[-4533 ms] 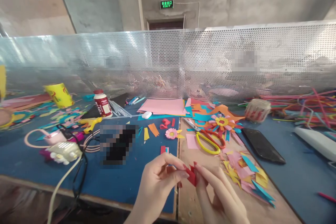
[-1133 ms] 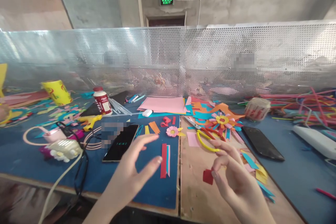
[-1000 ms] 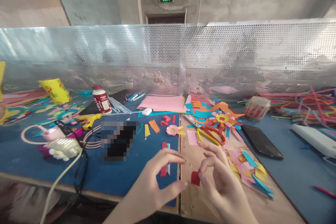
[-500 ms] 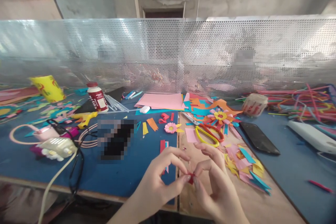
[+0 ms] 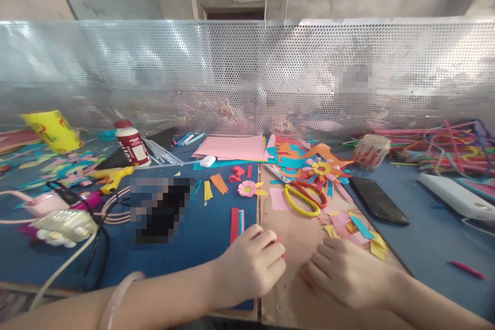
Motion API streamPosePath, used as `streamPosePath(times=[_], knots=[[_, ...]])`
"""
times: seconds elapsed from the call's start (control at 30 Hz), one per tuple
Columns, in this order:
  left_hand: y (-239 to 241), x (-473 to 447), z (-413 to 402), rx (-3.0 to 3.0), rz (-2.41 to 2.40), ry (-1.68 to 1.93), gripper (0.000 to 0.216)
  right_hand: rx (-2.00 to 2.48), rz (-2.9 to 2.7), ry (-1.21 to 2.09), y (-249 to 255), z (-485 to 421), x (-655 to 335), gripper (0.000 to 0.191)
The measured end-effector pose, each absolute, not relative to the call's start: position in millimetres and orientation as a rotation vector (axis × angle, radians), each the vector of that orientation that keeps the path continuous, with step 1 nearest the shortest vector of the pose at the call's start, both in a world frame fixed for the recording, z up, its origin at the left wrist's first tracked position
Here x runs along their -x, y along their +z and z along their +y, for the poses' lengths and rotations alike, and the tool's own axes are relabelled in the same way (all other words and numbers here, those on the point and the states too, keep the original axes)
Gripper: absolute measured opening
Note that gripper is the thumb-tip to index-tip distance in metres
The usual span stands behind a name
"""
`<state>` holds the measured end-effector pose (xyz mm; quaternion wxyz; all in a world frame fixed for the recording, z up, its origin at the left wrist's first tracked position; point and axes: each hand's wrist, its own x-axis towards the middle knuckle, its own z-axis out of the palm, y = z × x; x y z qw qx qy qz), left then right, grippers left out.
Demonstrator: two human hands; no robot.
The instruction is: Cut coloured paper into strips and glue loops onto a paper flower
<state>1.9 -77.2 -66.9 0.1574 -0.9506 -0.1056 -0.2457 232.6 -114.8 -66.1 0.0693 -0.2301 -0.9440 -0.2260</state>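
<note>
My left hand (image 5: pixel 253 263) is closed above the seam between the blue and wooden table tops. A bit of red paper (image 5: pixel 284 248) peeks out past its fingers. To the right, my right hand (image 5: pixel 348 271) is curled over the bare wood, fingertips turned under, so anything in it is hidden. Just beyond my left hand lie red, blue and pink paper strips (image 5: pixel 234 224). A pink paper flower (image 5: pixel 246 188) and curled red paper pieces (image 5: pixel 236 172) rest farther back. Yellow-and-red-handled scissors (image 5: pixel 305 200) lie open beyond my right hand.
Paper scraps (image 5: pixel 361 229) and a black phone (image 5: pixel 379 201) lie on the right. On the left are a yellow glue gun (image 5: pixel 114 179), cables, a power strip plug (image 5: pixel 67 227) and a bottle (image 5: pixel 132 145). A perforated metal screen (image 5: pixel 232 77) runs along the back.
My hands, earlier pinching a small red paper piece together, have moved apart. The right hand has gone rightward and curled; red paper shows by the left. The view has turned slightly right.
</note>
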Motion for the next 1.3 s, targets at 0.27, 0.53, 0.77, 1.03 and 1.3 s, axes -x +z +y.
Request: streamPosePath(times=[0.27,0.53,0.77,1.03,1.3], knots=[[-69,10,-85,2.955,-0.542,-0.837,0.013,1.033,-2.65,-0.185,-67,-132,-229,0.023],[-79,13,-88,3.112,-0.683,-0.632,0.022,1.15,-2.689,0.082,-77,-124,-223,0.016],[-77,12,-87,3.163,-0.672,-0.47,0.032,1.104,-2.699,0.118,-70,-122,-213,0.018],[-79,12,-88,3.165,-0.691,-0.471,0.034,1.195,-2.648,0.177,-76,-122,-218,0.017],[-77,10,-87,3.171,-0.715,-0.452,0.032,1.222,-2.738,0.202,-74,-124,-218,0.02]])
